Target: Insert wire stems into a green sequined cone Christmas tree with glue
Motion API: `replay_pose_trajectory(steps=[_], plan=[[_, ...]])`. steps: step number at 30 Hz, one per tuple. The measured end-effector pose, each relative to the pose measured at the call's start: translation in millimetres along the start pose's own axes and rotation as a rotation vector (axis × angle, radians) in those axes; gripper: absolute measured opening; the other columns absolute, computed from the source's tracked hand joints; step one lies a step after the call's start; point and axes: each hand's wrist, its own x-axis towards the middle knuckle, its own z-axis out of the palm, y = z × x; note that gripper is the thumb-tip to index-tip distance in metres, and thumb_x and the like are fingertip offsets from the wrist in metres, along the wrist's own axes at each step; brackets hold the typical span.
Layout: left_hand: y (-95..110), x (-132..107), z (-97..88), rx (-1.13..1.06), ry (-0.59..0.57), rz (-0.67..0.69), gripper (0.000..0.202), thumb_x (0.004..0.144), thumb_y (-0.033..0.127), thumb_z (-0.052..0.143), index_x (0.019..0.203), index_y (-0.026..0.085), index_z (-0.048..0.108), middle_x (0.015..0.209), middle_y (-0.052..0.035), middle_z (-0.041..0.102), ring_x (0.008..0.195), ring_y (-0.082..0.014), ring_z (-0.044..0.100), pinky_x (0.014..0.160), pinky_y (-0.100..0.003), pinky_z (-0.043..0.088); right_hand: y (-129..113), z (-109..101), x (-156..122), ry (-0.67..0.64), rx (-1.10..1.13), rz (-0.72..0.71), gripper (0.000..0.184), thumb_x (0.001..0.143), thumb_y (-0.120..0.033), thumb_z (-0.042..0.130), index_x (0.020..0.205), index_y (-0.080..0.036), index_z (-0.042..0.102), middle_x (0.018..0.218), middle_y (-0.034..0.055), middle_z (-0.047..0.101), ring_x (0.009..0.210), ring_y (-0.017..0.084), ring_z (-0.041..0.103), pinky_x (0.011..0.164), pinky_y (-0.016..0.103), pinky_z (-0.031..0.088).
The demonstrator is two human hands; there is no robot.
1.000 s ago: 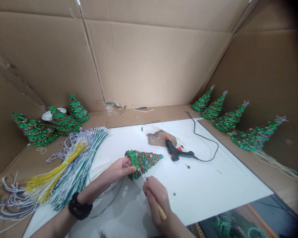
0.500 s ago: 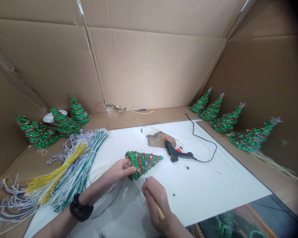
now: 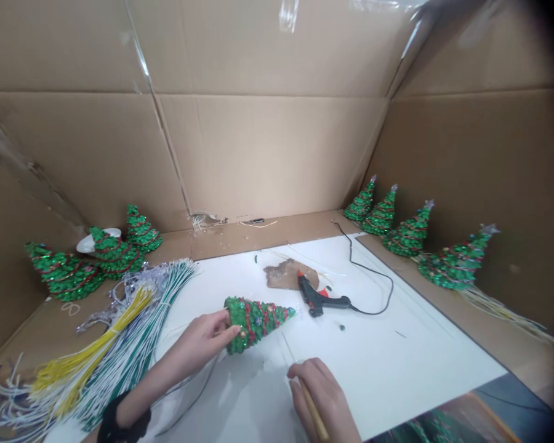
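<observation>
My left hand grips the wide base of a small green sequinned tree that lies on its side over the white board, tip pointing right. My right hand is closed round a thin wooden-handled tool, lower right of the tree and apart from it. A black wristband sits on my left wrist.
A black glue gun with its cord lies beside a scrap of cardboard. Bundles of yellow, white and green wires fan out at left. Finished trees stand at left and along the right wall. Cardboard walls enclose the space.
My right hand has drawn the tool back and to the right, away from the tree. The view has tilted up, so everything sits lower in the picture.
</observation>
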Motion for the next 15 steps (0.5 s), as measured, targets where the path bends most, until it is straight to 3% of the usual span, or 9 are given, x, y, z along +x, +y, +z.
replay_pose_trajectory(steps=[5,8,11,13,15], plan=[[19,3,-13.5,0.269,0.04,-0.027,0.033,0.087,0.044,0.036,0.07,0.021,0.051,0.069,-0.0026,0.057,0.07,-0.0211,0.053,0.062,-0.027,0.028,43,-22,-29,-0.116,-0.294,-0.087,0.056,0.07,-0.004,0.048,0.124,-0.02,0.049,0.108,0.0103,0.065,0.091,0.027,0.058,0.072,0.038,0.05],[22,10,-19.9,0.328,0.048,-0.066,0.036,0.087,0.047,0.035,0.077,0.022,0.059,0.076,-0.0047,0.063,0.077,-0.0236,0.057,0.066,-0.028,0.031,61,-48,-18,-0.186,-0.308,-0.105,0.065,0.067,-0.003,0.046,0.129,-0.022,0.048,0.113,0.0092,0.064,0.095,0.028,0.058,0.076,0.039,0.05],[26,17,-35.2,0.361,0.013,-0.124,0.04,0.084,0.053,0.037,0.078,0.024,0.064,0.074,-0.0044,0.066,0.073,-0.0238,0.058,0.063,-0.028,0.032,81,-86,24,-0.183,-0.258,-0.061,0.059,0.071,0.002,0.038,0.124,-0.022,0.052,0.106,0.0085,0.065,0.093,0.024,0.058,0.079,0.038,0.049],[29,20,-52.6,0.413,0.043,-0.191,0.039,0.077,0.058,0.048,0.082,0.024,0.067,0.066,-0.004,0.066,0.065,-0.0242,0.058,0.059,-0.028,0.031,98,-107,65,-0.2,-0.27,0.005,0.047,0.081,-0.002,0.036,0.119,-0.021,0.055,0.099,0.0084,0.065,0.088,0.023,0.058,0.075,0.038,0.048],[32,18,-73.3,0.441,0.123,-0.232,0.037,0.069,0.057,0.057,0.082,0.024,0.068,0.061,-0.0021,0.065,0.061,-0.0234,0.057,0.057,-0.027,0.031,119,-114,111,-0.224,-0.339,0.09,0.033,0.088,-0.01,0.036,0.111,-0.018,0.059,0.096,0.0086,0.066,0.089,0.023,0.057,0.077,0.037,0.046]])
